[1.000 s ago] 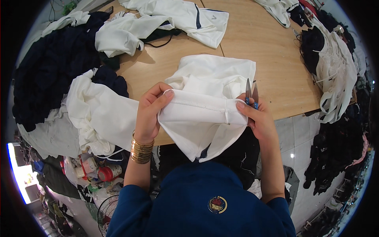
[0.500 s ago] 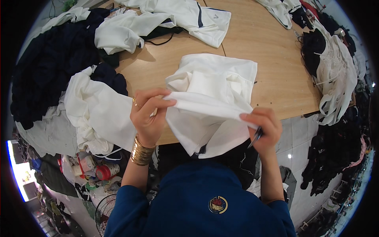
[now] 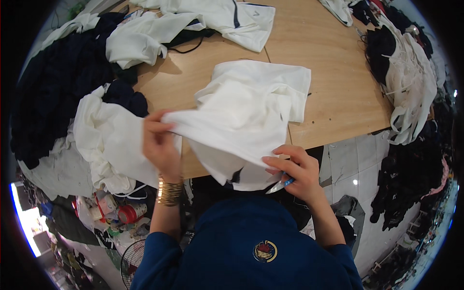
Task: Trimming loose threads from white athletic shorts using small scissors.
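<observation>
- Nearest is the person's dark blue sweater (image 3: 251,241) with a round embroidered badge on the chest.
- The right hand (image 3: 296,170) is closed on the lower edge of a white cotton garment (image 3: 237,123) and also holds small blue-handled thread snips (image 3: 279,185), whose metal tips point down and left.
- The left hand (image 3: 159,140), with stacked gold bangles (image 3: 169,192) at the wrist, pinches the garment's left edge between thumb and fingers.
- The garment is stretched between both hands over the near edge of the light wooden desk (image 3: 328,87); its upper part lies on the desktop.
- To the left, a heap of white fabric (image 3: 104,140) hangs off the desk edge, beside a large pile of dark navy clothes (image 3: 53,92).
- Below that heap, by the floor, sit a red round container (image 3: 126,212) and other clutter.
- Farther back, another white garment with dark trim (image 3: 193,24) lies crumpled on the desk.
- At the far right, mixed white and black garments (image 3: 406,72) are piled along the desk's edge.
</observation>
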The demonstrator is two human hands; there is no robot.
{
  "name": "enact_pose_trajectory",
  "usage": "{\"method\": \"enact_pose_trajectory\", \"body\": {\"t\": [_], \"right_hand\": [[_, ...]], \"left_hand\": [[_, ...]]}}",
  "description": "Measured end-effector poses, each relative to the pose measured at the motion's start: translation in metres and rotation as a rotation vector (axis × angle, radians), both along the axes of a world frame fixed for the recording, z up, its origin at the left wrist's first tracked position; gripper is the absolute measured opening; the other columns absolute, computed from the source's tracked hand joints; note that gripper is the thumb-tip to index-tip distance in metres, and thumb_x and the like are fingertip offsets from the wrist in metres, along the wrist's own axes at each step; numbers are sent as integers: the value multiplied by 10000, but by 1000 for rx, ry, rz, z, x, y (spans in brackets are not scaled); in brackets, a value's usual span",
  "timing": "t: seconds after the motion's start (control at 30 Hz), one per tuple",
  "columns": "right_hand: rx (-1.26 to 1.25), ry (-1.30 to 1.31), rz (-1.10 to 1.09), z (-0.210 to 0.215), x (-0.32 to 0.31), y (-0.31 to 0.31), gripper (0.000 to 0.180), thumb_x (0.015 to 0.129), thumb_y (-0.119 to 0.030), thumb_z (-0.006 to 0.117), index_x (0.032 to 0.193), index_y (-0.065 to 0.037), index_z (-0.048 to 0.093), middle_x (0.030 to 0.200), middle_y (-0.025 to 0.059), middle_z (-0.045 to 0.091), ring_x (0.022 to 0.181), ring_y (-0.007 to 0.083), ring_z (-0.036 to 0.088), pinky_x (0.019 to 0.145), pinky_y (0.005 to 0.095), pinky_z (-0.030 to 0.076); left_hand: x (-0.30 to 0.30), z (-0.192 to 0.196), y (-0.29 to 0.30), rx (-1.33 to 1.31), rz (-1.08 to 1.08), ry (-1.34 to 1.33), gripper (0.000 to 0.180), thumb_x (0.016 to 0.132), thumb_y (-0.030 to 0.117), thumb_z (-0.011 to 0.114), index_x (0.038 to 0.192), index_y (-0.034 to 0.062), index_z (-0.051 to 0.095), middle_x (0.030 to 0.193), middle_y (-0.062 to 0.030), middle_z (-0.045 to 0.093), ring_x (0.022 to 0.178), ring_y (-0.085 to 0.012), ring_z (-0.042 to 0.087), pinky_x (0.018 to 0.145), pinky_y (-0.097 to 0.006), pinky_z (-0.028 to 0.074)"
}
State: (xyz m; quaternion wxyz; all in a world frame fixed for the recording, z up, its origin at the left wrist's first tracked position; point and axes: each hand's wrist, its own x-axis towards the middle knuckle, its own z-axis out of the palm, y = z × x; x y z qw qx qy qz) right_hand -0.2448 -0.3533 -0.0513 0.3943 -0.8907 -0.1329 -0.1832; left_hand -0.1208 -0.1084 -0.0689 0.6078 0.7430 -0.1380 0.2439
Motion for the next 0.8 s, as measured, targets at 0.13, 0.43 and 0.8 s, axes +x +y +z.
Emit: {"method": "enact_pose_trajectory", "body": {"t": [0.13, 0.43, 0.8], "right_hand": [[123, 177, -487, -4, 7, -45, 172, 780, -79, 662, 951, -87, 670, 873, 59, 616, 645, 126, 567, 615, 235, 433], [532, 514, -669, -78, 60, -72, 268, 775, -228, 703, 829, 31, 661, 627, 36, 588, 623, 87, 522, 579, 240, 413], [544, 311, -216, -3, 53, -25, 157, 753, -100, 702, 880, -18, 659, 831, 41, 582, 713, 120, 531, 640, 236, 428]], "left_hand": [[33, -6, 47, -8, 60, 351, 141, 847, -33, 532, 973, 11, 573, 1170, -109, 546, 920, -155, 572, 782, -274, 470], [-7, 13, -48, 281, -395, 202, 193, 820, -1, 577, 1001, 60, 609, 1073, -87, 596, 931, -186, 591, 729, -251, 473], [-16, -15, -128, -95, -579, 578, 228, 832, 7, 598, 1059, -11, 583, 908, -51, 617, 808, -96, 588, 711, -214, 467]]}}
